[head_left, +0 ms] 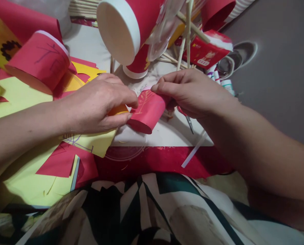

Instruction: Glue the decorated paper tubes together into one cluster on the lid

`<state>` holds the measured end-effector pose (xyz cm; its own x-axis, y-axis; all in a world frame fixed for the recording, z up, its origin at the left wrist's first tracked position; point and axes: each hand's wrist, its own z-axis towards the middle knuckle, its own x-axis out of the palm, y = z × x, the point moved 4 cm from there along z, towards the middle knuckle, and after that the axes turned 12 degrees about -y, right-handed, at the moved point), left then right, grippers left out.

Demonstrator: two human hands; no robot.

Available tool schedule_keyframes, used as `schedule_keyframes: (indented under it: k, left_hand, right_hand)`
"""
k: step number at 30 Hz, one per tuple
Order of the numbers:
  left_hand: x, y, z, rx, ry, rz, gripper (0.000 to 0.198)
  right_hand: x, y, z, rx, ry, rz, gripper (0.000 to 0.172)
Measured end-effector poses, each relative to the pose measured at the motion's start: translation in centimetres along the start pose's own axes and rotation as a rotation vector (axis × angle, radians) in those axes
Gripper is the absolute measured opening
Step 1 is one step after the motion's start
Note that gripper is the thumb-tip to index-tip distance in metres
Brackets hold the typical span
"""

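Observation:
A small red paper tube (150, 114) with yellow plant-like drawing on it lies tilted between my hands. My right hand (185, 90) pinches its upper right edge between thumb and fingers. At the tube's left side, my left hand (98, 103) rests its thumb and forefinger against the paper. Something orange (118, 110) shows between that thumb and forefinger; whether the hand holds it I cannot tell. Just below my right hand lies a pair of scissors (189, 124), its handle partly hidden. The white board (164, 139) is under the tube.
A larger red paper cylinder (39, 63) and yellow paper sheets (24, 170) crowd the left. Red-and-white paper cups (118, 32) stand ahead. Wooden sticks (189, 37), a red packet (205, 49) and marker pens (227, 86) are at the right. A white strip (194, 151) overhangs the board's front edge.

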<state>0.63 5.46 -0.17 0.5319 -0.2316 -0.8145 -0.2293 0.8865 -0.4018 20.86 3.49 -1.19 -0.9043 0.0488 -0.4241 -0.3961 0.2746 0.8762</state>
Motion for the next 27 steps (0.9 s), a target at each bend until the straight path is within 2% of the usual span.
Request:
schedule_keyframes:
  k: [5,11,16,21,27]
  left_hand:
    - [0.1,-0.3,0.0,0.048,-0.005,0.008,0.030]
    - [0.5,-1.5,0.3,0.067,0.033,0.064,0.025]
    - [0.7,-2.1,0.4,0.080,0.043,0.031,0.025]
    - [-0.8,-1.9,1.1,-0.001,-0.015,-0.035,0.019]
    - [-2.4,-2.0,1.4,0.008,-0.124,-0.054,0.023]
  right_hand:
    - [0.3,0.1,-0.2,0.015,-0.018,0.005,0.033]
    - [0.4,0.5,-0.5,-0.026,-0.073,-0.036,0.037]
    - [0.4,-0.1,-0.6,-0.083,-0.043,-0.035,0.034]
    - [0.0,-0.3,-0.7,-0.272,-0.112,-0.093,0.036]
    - [-1.4,0.9,-3.2,-0.602,-0.321,-0.304,0.024]
